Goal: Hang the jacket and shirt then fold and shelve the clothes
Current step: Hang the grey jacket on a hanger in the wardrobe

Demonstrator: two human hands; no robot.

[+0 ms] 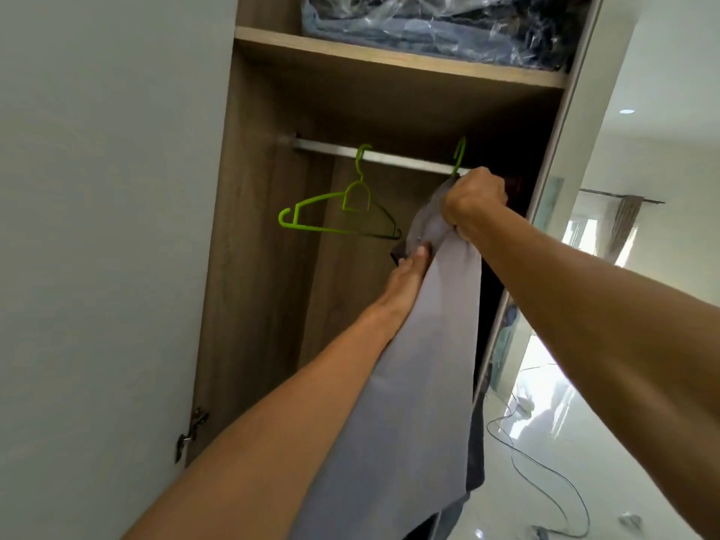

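A grey garment (420,344) hangs down in front of the open wardrobe, on a green hanger whose hook (459,155) rises over the metal rail (389,157). My right hand (473,200) is closed on the top of the garment at the hanger's neck, just below the rail. Lower down, my left hand (405,276) pinches the garment's left edge. A second, bare green hanger (343,210) hangs on the rail to the left. Whether the grey garment is the jacket or the shirt is unclear.
The wardrobe's upper shelf (389,58) holds bedding in clear plastic (440,25). The open white door (109,228) stands at left, the other door's edge (553,181) at right. Cables (545,473) lie on the glossy white floor beyond.
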